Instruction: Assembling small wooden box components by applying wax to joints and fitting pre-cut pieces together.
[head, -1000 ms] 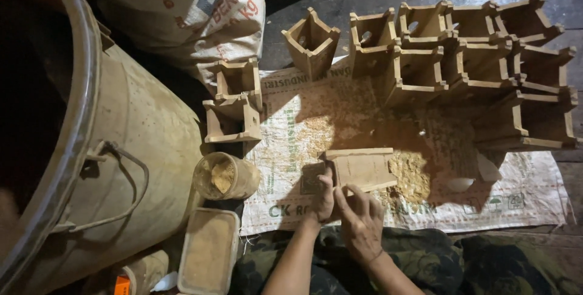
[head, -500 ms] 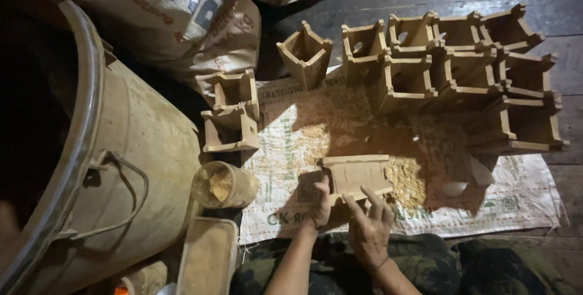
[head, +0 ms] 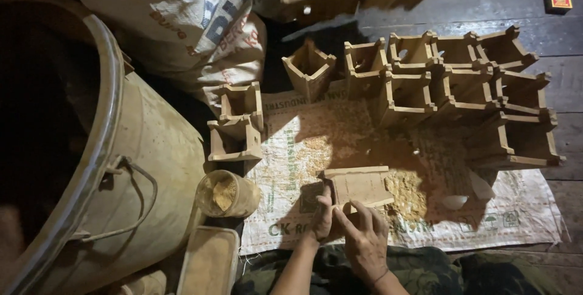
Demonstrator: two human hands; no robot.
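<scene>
Small wooden box (head: 359,187), pale, rough-sawn, square-sided, lying at lower centre of the frame on the woven sack mat (head: 528,222). Your left hand (head: 322,215) curls against its left edge; your right hand (head: 364,240) rests loosely open at its near edge, fingers extended. Since half a second ago both hands have kept their places on it. Sawdust pile (head: 407,188) just beside; similar wooden boxes (head: 461,88) stacked upper right; metal drum (head: 91,167) at left.

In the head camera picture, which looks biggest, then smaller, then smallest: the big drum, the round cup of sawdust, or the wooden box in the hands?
1. Big drum, though it's nearest the camera.
2. Wooden box.
3. Round cup; these two look close.
</scene>
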